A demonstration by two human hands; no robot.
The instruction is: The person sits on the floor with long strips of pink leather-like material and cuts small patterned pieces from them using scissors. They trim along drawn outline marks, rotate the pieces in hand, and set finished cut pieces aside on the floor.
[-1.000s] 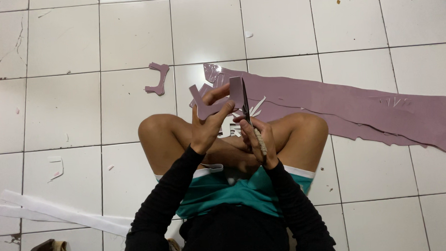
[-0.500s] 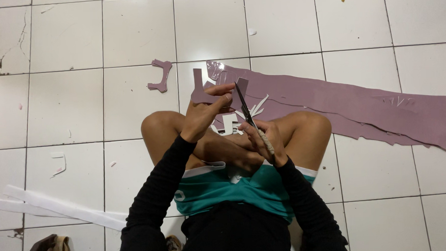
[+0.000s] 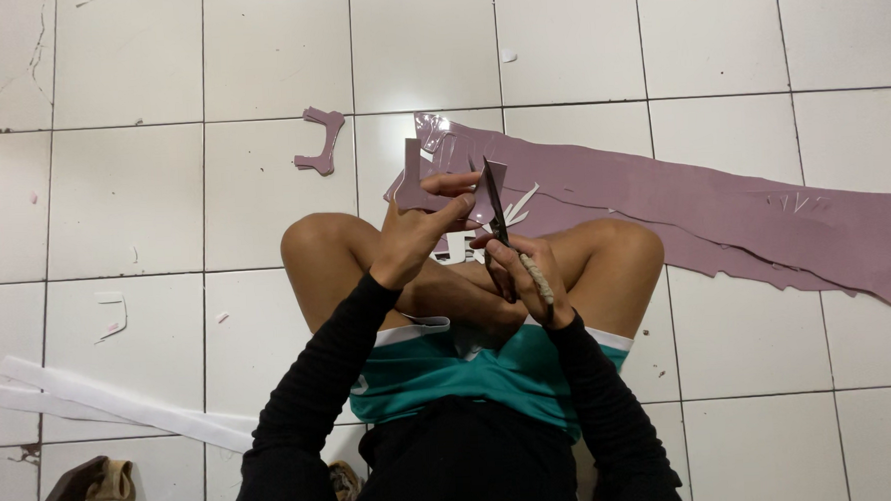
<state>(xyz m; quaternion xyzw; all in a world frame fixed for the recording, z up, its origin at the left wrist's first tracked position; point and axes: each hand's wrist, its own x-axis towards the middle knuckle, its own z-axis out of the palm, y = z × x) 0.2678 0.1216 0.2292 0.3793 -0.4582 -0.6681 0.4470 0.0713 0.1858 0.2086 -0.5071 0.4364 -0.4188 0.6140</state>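
White tiled floor (image 3: 163, 203), long mauve sheet (image 3: 725, 218) spread across; left hand (image 3: 420, 237) pinches small mauve piece (image 3: 432, 181), right hand (image 3: 522, 272) grips scissors (image 3: 494, 203) mid-cut—next likely turning piece into blades.

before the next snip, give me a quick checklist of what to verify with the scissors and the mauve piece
1. Left hand grips the small mauve foam cut-out: ok, fingers pinch its lower edge.
2. Right hand holds the dark-bladed scissors: ok, blades point up at the piece.
3. Left fingertips out of the blade line: cannot tell, they sit very close to the blades.
4. Blades seated on the piece's edge: cannot tell, too small to see.
5. Piece held free of the long mauve foam sheet on the white tiled floor: ok, lifted above the knees.
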